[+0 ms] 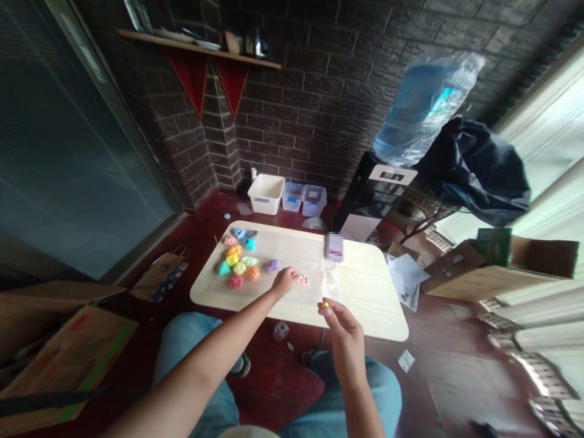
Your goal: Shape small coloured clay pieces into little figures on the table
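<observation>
My right hand (344, 328) pinches a small yellow ball (325, 305) between thumb and fingertips, raised over the table's front edge. My left hand (286, 281) is closed, its fingers curled together beside a cluster of tiny coloured pieces (303, 280). What its fingertips hold, if anything, is too small to make out. Left of that hand sits a purple clay-like lump (274, 264). Farther left, several similar lumps lie in a group, among them a yellow lump (232, 259), an orange lump (252, 272), a red lump (236, 281) and a teal lump (223, 268).
Bubble wrap (292, 246) covers part of the pale table (374, 292). A small box (335, 247) stands at its back edge. Behind are a white bin (266, 194), clear plastic boxes (314, 199) and a water dispenser (365, 198). Cardboard boxes (497, 274) flank the table.
</observation>
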A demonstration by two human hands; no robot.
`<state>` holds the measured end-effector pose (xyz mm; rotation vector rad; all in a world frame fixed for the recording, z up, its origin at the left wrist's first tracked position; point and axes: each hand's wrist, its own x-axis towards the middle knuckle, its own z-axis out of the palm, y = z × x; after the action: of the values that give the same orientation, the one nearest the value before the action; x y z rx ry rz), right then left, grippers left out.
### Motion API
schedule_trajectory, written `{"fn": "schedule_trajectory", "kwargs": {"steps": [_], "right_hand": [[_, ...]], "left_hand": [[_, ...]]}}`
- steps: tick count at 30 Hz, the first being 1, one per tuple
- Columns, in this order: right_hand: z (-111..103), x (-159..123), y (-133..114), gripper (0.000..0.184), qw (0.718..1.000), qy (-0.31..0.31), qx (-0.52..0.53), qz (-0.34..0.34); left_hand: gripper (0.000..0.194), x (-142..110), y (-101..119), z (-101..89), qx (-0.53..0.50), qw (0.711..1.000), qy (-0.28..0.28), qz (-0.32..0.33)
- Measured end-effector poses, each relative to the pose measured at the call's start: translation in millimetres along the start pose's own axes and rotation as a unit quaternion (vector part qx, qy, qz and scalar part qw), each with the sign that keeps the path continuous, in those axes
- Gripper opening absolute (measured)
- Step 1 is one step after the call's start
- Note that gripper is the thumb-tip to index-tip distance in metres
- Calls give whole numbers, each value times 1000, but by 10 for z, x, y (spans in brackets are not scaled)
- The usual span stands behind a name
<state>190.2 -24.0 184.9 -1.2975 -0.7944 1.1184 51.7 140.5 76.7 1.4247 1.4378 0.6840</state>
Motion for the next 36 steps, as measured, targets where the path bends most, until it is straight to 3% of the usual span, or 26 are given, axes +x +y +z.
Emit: {"fn": "schedule_trajectory", "kwargs": {"steps": [8, 13, 17, 22, 28, 32, 36], "right_hand": [[-232, 103, 72, 31, 995, 47, 84, 20], [-279, 133, 91, 29, 994, 52, 95, 26], [-274, 138, 103, 30, 994, 54, 97, 27], [-214, 133, 87, 30, 990, 58, 120, 44], [-81, 175, -12, 27, 984, 48, 166, 49], [23, 244, -122, 28, 988, 37, 149, 24], [163, 302, -302, 29, 991, 29, 124, -42]], "left_hand": [[35, 292, -159, 258, 248, 965, -24, 83], [34, 336, -191, 304, 299, 948, -24, 108], [33, 320, -181, 301, 287, 950, -37, 115], [34, 277, -150, 289, 209, 973, -46, 90], [34, 151, 23, 138, 18, 998, -56, 25], [30, -106, 317, -83, -144, 987, -66, 9], [38, -495, 706, -342, -294, 953, -73, 24]]}}
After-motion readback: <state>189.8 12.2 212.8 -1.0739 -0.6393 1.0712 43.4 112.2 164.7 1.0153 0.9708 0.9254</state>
